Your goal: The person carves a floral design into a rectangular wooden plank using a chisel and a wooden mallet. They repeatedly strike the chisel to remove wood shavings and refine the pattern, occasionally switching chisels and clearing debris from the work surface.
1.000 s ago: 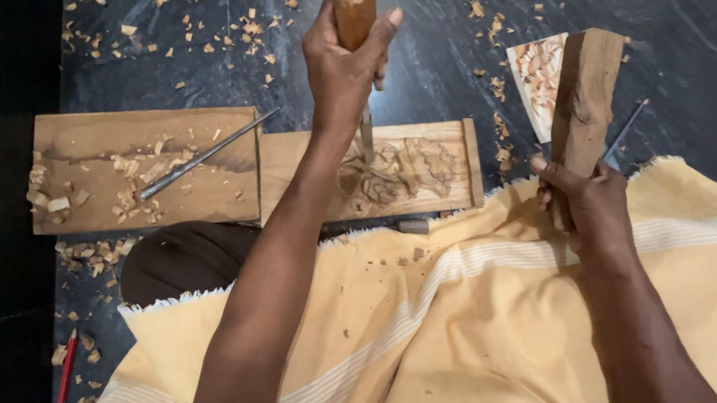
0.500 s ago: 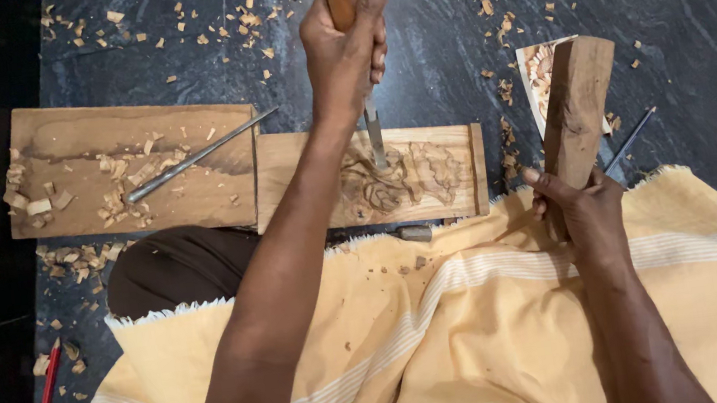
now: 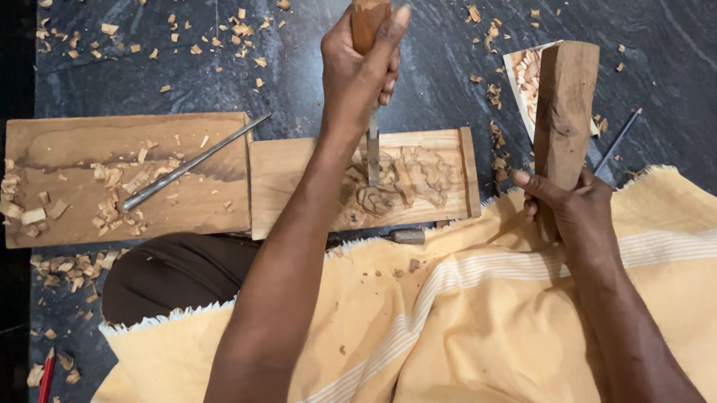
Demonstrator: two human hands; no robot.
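Observation:
My left hand (image 3: 358, 69) is closed around the wooden handle of a chisel (image 3: 368, 29), held upright with its blade tip on a carved wooden panel (image 3: 442, 173). The panel lies on the dark stone floor and shows a raised floral relief in its middle. My right hand (image 3: 570, 201) grips the lower end of a thick wooden block (image 3: 568, 107) used as a mallet, raised to the right of the panel and apart from the chisel.
A larger board (image 3: 71, 164) with wood chips and a loose metal chisel (image 3: 190, 163) lies left of the panel. Another thin tool (image 3: 617, 140) and a pale carved piece (image 3: 525, 76) lie at right. A yellow cloth (image 3: 448, 336) covers my lap. A red pencil (image 3: 42, 395) lies bottom left.
My left hand has kept the chisel upright on the panel with only small shifts. The wooden block in my right hand has stayed raised at the right.

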